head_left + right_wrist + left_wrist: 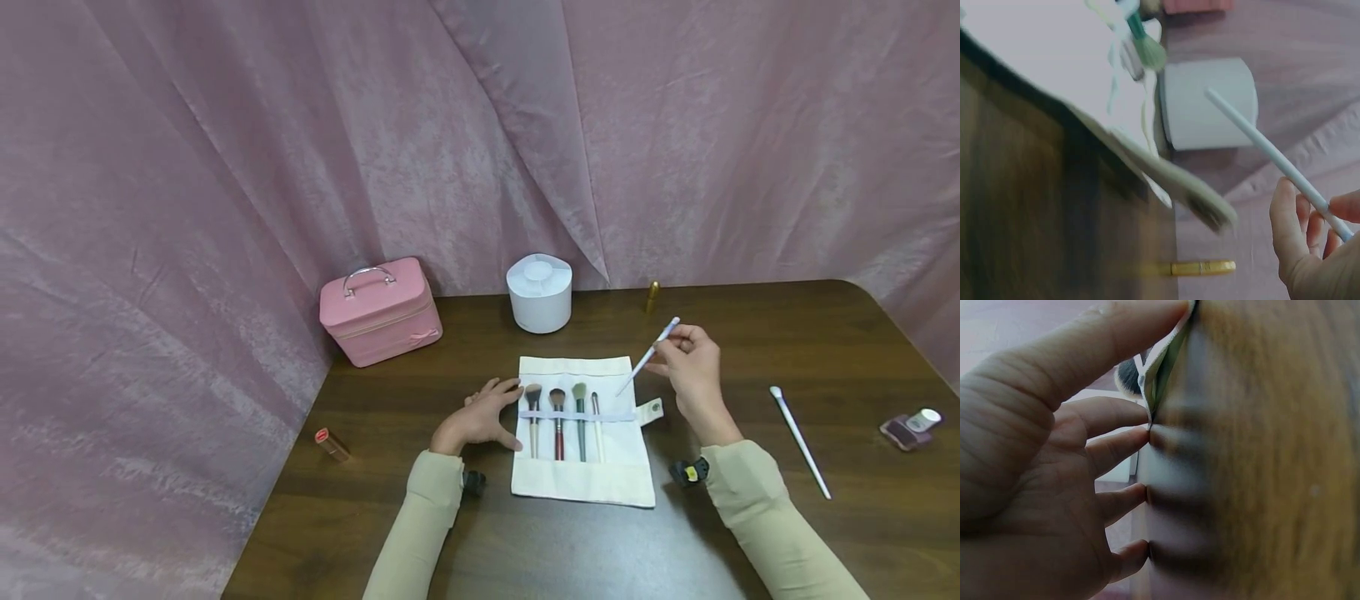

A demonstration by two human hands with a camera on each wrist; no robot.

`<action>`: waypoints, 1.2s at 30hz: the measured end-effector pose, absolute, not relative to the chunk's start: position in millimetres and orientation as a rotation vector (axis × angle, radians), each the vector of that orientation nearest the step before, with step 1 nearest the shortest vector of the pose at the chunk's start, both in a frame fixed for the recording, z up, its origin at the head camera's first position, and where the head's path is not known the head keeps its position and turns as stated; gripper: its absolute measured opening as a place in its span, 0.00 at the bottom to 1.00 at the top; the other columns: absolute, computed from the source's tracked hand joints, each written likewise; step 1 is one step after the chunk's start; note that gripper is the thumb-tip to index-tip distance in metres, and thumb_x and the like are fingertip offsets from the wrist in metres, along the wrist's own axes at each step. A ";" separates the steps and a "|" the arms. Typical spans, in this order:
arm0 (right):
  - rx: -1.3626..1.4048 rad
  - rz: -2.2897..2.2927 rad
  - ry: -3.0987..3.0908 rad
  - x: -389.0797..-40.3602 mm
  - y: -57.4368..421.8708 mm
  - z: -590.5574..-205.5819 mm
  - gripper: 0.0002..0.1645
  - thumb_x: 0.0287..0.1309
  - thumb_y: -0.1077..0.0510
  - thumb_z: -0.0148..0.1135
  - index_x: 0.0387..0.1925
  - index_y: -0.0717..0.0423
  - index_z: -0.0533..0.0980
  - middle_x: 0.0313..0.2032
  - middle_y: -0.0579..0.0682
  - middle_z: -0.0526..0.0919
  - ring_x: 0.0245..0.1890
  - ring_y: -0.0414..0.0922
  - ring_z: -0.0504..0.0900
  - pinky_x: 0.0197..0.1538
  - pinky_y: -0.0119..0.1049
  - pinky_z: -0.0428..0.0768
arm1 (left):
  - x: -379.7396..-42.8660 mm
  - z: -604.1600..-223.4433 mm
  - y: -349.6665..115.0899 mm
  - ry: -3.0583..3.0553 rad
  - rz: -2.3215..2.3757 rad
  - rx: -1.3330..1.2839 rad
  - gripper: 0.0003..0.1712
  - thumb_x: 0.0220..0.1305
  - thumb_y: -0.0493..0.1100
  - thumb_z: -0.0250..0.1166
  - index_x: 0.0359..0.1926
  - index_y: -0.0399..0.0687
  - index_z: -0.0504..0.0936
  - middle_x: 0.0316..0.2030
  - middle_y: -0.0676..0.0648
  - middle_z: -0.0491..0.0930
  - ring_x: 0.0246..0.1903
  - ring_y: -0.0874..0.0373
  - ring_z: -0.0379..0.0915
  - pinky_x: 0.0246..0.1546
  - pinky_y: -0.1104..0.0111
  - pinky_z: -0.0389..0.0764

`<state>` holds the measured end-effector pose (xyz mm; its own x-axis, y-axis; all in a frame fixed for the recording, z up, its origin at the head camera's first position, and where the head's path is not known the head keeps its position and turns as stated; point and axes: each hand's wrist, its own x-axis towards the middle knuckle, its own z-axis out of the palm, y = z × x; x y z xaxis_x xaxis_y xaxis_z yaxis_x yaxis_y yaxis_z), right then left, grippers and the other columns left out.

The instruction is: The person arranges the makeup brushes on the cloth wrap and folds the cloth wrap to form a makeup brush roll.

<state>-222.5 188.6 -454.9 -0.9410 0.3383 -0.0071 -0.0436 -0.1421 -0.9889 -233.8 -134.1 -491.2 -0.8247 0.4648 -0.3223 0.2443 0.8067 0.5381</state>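
A white cloth brush roll [582, 483] lies unfolded on the table, with several makeup brushes [558, 417] side by side under its lavender band. My left hand [483, 414] rests at the roll's left edge, fingers spread; in the left wrist view the thumb and fingertips touch the edge and the tabletop. Above the roll's upper right part, my right hand [692, 367] pinches a slim white makeup brush [643, 363] between thumb and fingers. That brush slants, its lower end pointing down left toward the cloth. The roll's snap tab [649, 411] sticks out at the right.
At the back stand a pink cosmetic case [382, 312], a white lidded container [539, 296] and a small gold tube [652, 296]. A lipstick [332, 445] lies left. Another white brush [800, 442] and a dark nail polish bottle [909, 429] lie right.
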 end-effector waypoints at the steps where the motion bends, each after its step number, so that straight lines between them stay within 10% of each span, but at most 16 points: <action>1: -0.328 2.148 -1.895 -223.0 184.5 -456.6 0.11 0.64 0.74 0.54 0.47 0.69 0.68 0.32 0.48 0.74 0.27 0.37 0.79 0.33 0.33 0.85 | -233.7 -491.0 -134.2 2.545 0.678 0.532 0.55 0.51 0.47 0.82 0.77 0.49 0.63 0.78 0.50 0.52 0.78 0.43 0.37 0.71 0.38 0.45; 36: -0.190 1.830 -2.404 -228.3 155.8 -477.1 0.18 0.68 0.67 0.54 0.57 0.71 0.72 0.41 0.61 0.77 0.35 0.48 0.80 0.33 0.29 0.83 | -234.5 -492.3 -134.5 2.533 0.677 0.523 0.55 0.52 0.47 0.81 0.77 0.50 0.62 0.79 0.49 0.50 0.78 0.45 0.34 0.71 0.37 0.44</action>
